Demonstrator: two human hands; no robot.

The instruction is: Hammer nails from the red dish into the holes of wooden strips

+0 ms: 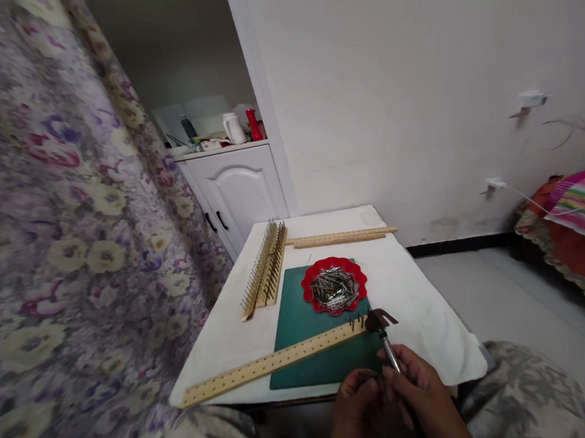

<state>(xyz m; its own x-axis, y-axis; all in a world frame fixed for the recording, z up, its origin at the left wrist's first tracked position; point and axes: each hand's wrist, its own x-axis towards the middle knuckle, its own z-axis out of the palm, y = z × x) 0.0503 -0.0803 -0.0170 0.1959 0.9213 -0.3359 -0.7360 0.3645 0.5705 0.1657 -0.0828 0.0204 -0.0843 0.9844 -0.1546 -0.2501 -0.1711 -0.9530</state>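
My right hand [420, 385] is wrapped round the handle of a claw hammer [391, 352], whose dark head is up beside the end of a wooden strip. Close beside it, my left hand [356, 396] is closed with its fingers curled in; what it holds, if anything, is hidden. Both hands are at the table's near edge. The wooden strip [282, 358] has rows of holes and lies slanted across a green mat [299, 312], with several nails [358, 322] standing in its right end. Behind it, a red scalloped dish [310, 302] holds a heap of loose nails [335, 288].
Two strips full of upright nails [270, 264] lie at the table's left. More bare strips [341, 237] lie along the far edge of the white-covered table [423, 303]. A floral curtain [96, 212] hangs at left, with a white cabinet [243, 189] behind.
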